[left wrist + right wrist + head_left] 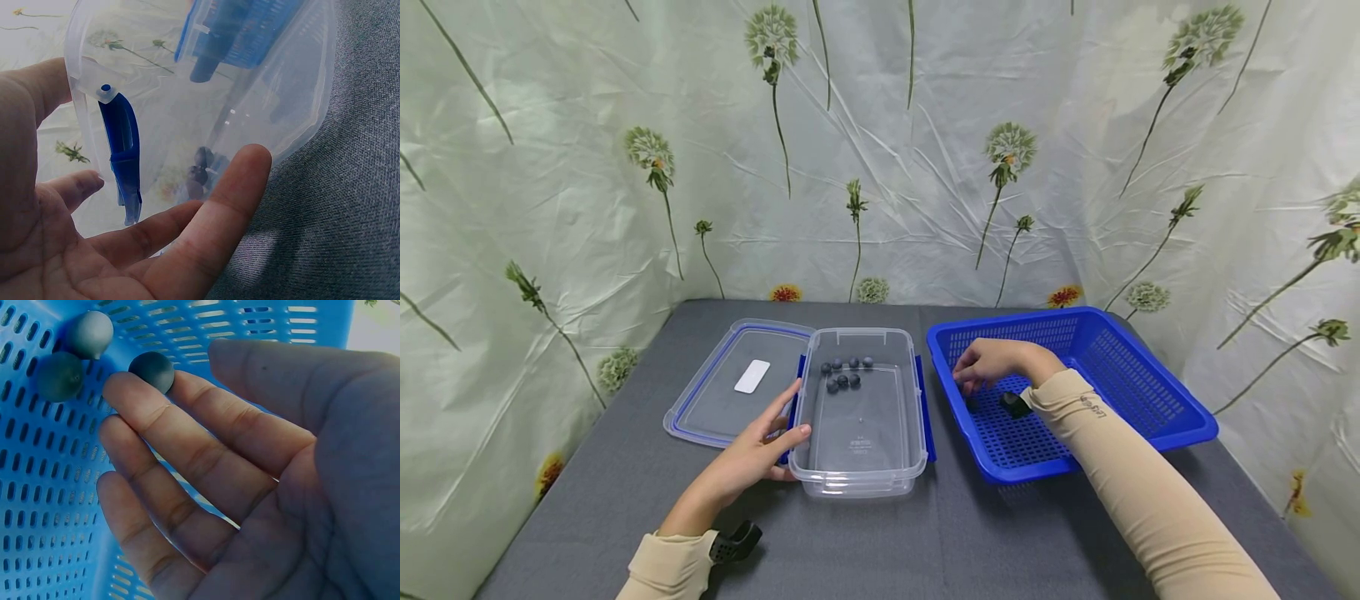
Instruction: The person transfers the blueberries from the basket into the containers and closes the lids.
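My left hand [745, 458] rests against the left side of a clear plastic food container [861, 433], its thumb at the rim. In the left wrist view, its spread fingers lie beside the container's hanging blue latch [122, 144]. Several blueberries [842, 381] sit toward the far end of the container. Inside a blue plastic basket [1150, 417], my right hand [992, 362] reaches down at the left wall. The right wrist view has a blueberry [153, 370] right at its index and middle fingertips, with the thumb apart from it. Two more blueberries [60, 376] lie just beyond.
The container's clear lid [707, 408], with a blue seal and a white label [752, 376], lies flat to the left, partly behind the container. A grey cloth [880, 550] covers the table. Behind it hangs a flower-print curtain [887, 150].
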